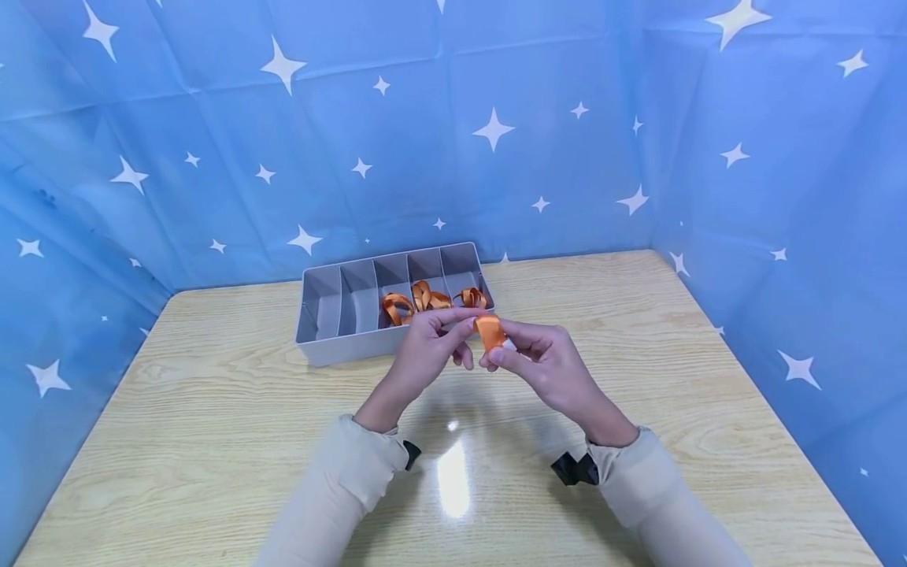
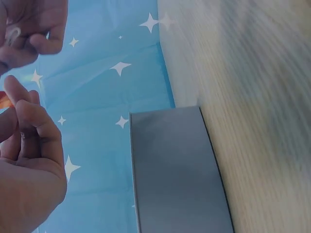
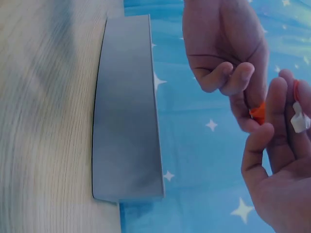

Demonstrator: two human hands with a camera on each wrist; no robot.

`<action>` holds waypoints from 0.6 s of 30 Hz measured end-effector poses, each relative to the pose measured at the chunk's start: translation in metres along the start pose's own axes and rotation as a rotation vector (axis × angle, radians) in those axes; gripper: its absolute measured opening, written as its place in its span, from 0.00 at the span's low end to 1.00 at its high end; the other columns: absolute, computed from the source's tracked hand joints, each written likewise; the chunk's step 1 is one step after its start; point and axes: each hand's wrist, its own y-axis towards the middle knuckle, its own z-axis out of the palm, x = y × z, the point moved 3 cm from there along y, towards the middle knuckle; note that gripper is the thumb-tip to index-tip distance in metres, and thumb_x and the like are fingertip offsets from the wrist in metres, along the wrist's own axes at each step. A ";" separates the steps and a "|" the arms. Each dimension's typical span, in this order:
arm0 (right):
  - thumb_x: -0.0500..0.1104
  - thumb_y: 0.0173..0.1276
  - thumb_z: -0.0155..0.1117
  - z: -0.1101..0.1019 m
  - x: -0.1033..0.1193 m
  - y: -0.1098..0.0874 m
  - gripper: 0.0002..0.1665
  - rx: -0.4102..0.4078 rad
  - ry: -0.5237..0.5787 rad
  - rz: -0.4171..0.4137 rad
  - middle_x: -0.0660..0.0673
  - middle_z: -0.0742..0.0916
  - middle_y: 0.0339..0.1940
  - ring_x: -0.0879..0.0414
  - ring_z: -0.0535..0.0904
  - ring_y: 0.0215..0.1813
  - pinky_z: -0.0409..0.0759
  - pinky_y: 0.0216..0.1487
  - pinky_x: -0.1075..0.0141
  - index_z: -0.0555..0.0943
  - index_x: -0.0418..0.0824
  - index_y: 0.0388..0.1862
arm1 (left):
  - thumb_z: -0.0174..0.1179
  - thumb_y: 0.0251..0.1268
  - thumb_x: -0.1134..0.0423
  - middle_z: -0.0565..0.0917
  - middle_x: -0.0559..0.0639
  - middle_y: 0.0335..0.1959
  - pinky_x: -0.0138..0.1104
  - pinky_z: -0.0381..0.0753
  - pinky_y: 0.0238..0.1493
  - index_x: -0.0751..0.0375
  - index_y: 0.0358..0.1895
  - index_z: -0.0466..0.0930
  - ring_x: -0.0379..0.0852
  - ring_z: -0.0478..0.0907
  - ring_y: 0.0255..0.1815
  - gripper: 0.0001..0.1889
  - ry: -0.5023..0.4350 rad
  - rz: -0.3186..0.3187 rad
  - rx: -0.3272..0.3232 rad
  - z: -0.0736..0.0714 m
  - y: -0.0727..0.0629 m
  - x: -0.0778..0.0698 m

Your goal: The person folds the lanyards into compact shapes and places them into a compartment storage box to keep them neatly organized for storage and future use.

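Between my two hands, in front of the grey box, is a shiny orange ribbon [image 1: 489,332], bent over in a band. The left hand [image 1: 425,350] pinches its left end between thumb and forefinger. My right hand [image 1: 553,366] pinches the other side, thumb low and fingers behind. In the right wrist view a small white piece [image 3: 299,120] shows at the right fingers; its kind cannot be made out. The left wrist view has only a bit of the orange ribbon [image 2: 5,100] at the left fingertips.
A grey divided box [image 1: 354,348] stands behind the hands on the wooden table [image 1: 212,441]. Orange ribbons [image 1: 428,296] lie coiled in its three right compartments. Blue curtains with white stars [image 1: 425,142] hang behind and beside the table.
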 end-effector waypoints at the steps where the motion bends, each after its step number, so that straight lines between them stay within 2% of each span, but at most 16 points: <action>1: 0.33 0.70 0.64 0.000 0.000 0.001 0.24 -0.012 -0.006 -0.009 0.43 0.89 0.35 0.50 0.86 0.36 0.85 0.43 0.60 0.77 0.33 0.64 | 0.54 0.76 0.66 0.85 0.55 0.37 0.30 0.77 0.26 0.69 0.58 0.81 0.41 0.78 0.18 0.15 -0.007 -0.012 -0.002 0.001 -0.001 0.001; 5: 0.33 0.70 0.64 0.000 -0.001 0.004 0.24 -0.047 0.000 -0.019 0.41 0.89 0.40 0.53 0.86 0.36 0.85 0.43 0.62 0.77 0.31 0.64 | 0.53 0.77 0.65 0.84 0.54 0.29 0.30 0.78 0.27 0.71 0.58 0.80 0.41 0.78 0.18 0.16 -0.019 -0.036 -0.020 0.006 -0.003 0.005; 8: 0.33 0.70 0.64 0.001 -0.002 0.005 0.23 -0.066 0.013 -0.015 0.38 0.88 0.40 0.54 0.86 0.35 0.85 0.43 0.63 0.77 0.31 0.64 | 0.52 0.78 0.63 0.83 0.57 0.25 0.30 0.76 0.26 0.71 0.57 0.81 0.42 0.78 0.18 0.16 -0.026 -0.025 -0.029 0.009 -0.005 0.006; 15: 0.32 0.70 0.64 0.001 -0.002 0.008 0.22 -0.086 -0.057 -0.039 0.37 0.88 0.36 0.53 0.85 0.32 0.79 0.30 0.69 0.79 0.33 0.63 | 0.47 0.80 0.55 0.79 0.56 0.15 0.32 0.73 0.25 0.72 0.42 0.83 0.50 0.77 0.17 0.22 -0.047 0.030 -0.009 0.010 -0.006 0.004; 18: 0.32 0.69 0.65 0.002 -0.002 0.009 0.22 -0.091 -0.075 -0.044 0.38 0.88 0.35 0.53 0.85 0.32 0.76 0.28 0.69 0.80 0.34 0.62 | 0.49 0.79 0.55 0.79 0.57 0.15 0.32 0.73 0.25 0.71 0.37 0.83 0.48 0.78 0.18 0.22 -0.038 0.054 0.008 0.010 -0.005 0.003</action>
